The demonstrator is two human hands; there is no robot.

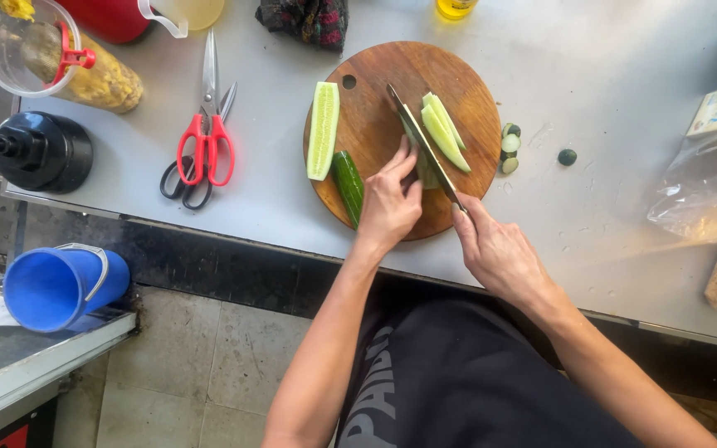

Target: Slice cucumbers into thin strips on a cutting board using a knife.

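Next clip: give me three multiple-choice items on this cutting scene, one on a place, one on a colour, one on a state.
1. Where do the scissors lie?
A. Left of the round wooden cutting board
B. On the board
C. On the floor

2. What colour is the bucket at lower left?
A. Red
B. Blue
C. Green

3. What is the right hand doing?
A. Resting flat on the table
B. Holding the scissors
C. Gripping the knife over the cucumber piece

Answers:
1. A, they lie on the grey table, apart from the board.
2. B, its wall is plainly blue.
3. C, its fingers close on the handle while the left hand steadies the cucumber piece.
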